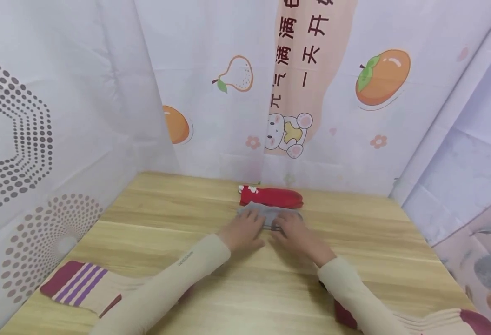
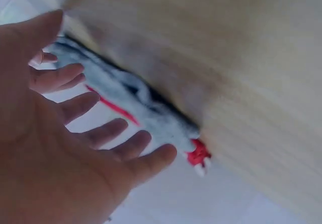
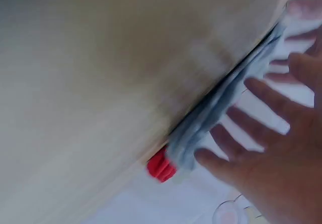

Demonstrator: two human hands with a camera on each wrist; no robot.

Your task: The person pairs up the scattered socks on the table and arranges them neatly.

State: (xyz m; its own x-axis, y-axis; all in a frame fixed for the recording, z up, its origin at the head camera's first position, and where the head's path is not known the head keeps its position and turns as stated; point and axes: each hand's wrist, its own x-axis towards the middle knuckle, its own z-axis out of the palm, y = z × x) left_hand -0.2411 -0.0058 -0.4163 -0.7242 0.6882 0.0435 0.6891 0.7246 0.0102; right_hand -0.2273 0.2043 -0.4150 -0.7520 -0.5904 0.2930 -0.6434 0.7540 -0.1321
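Lying beside a red sock [image 1: 275, 197], grey cloth [image 1: 272, 213] sits beneath left hand [image 1: 243, 230] and right hand [image 1: 297, 233], fingers spread.

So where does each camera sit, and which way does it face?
Head: worn on the person's head, looking forward and down over the wooden tabletop to the fruit-print curtain; both sleeves, the left hand and the right hand show.
Left wrist: worn on that wrist, looking past the left hand towards the grey cloth.
Right wrist: worn on the other, looking past the right hand towards the same cloth.
The wrist views share the grey cloth and bits of red cloth.
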